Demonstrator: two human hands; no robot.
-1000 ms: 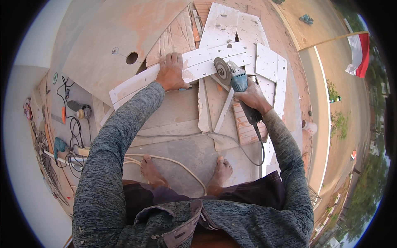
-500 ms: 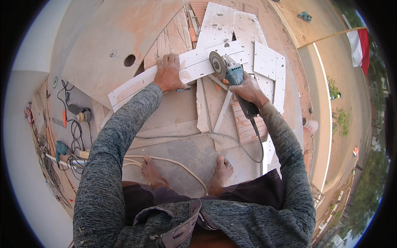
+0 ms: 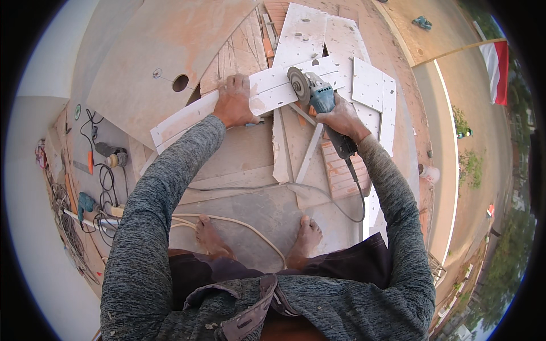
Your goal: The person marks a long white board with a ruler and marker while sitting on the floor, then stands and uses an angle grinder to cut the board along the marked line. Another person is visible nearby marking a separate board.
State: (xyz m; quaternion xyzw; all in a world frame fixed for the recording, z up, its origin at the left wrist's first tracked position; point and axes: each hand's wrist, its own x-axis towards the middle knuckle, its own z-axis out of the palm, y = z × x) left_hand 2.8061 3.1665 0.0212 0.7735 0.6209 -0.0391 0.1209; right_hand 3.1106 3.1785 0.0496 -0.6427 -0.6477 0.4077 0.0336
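Observation:
My right hand point(image 3: 344, 117) is wrapped round the body of a blue-and-black angle grinder point(image 3: 324, 101). Its bare cutting disc point(image 3: 298, 85) stands over the right part of a long white tile strip point(image 3: 272, 91); whether the disc touches the strip I cannot tell. A thin dark line runs along the strip's length. My left hand point(image 3: 233, 101) grips the strip near its middle, fingers over the far edge and thumb at the near edge. From the grinder's rear a black cord point(image 3: 359, 196) curves down and back to the left.
White speckled tiles point(image 3: 367, 85) lie beyond and right of the grinder. A large board with a hole point(image 3: 136, 68) leans at the far left. My bare feet point(image 3: 304, 241) stand by a pale hose point(image 3: 244, 224). Power tools and tangled cords point(image 3: 105, 182) lie at the left.
The whole view has shifted slightly. Both hands, the grinder and the tile strip keep nearly the same places relative to each other.

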